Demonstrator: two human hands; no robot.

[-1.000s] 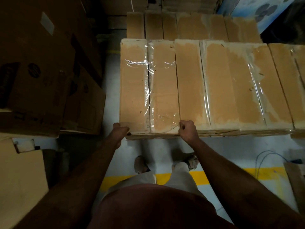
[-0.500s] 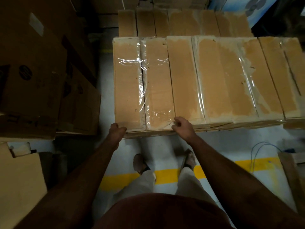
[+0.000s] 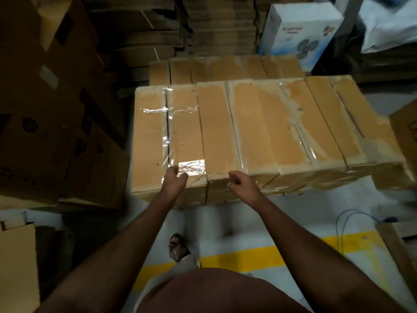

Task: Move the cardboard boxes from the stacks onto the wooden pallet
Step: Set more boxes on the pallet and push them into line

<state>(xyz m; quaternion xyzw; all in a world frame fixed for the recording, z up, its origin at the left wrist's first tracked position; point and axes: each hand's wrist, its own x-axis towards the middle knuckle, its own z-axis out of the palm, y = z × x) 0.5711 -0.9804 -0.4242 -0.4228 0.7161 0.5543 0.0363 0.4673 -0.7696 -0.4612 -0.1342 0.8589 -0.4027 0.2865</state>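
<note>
Several long, flat cardboard boxes (image 3: 259, 132) lie side by side in a low row in front of me, with clear tape across their tops. A second row of the same boxes (image 3: 225, 68) lies behind them. My left hand (image 3: 174, 182) is at the near top edge of the second box from the left (image 3: 187, 132), thumb and fingers spread, gripping nothing. My right hand (image 3: 240, 185) hovers in front of the third box's near end, fingers loosely curled and empty. No wooden pallet is visible; whatever the boxes rest on is hidden.
Large brown cartons (image 3: 56, 132) are stacked close on the left. Flattened cardboard stacks (image 3: 158, 30) and a white fan box (image 3: 300, 35) stand at the back. Another carton (image 3: 404, 132) sits at the right. A yellow floor line (image 3: 270, 251) and a blue cable (image 3: 352, 222) cross the floor near my foot (image 3: 178, 245).
Both hands gripped the near edge of the left boxes before; now they have let go and shifted right. The view has tilted up and pulled back from the row.
</note>
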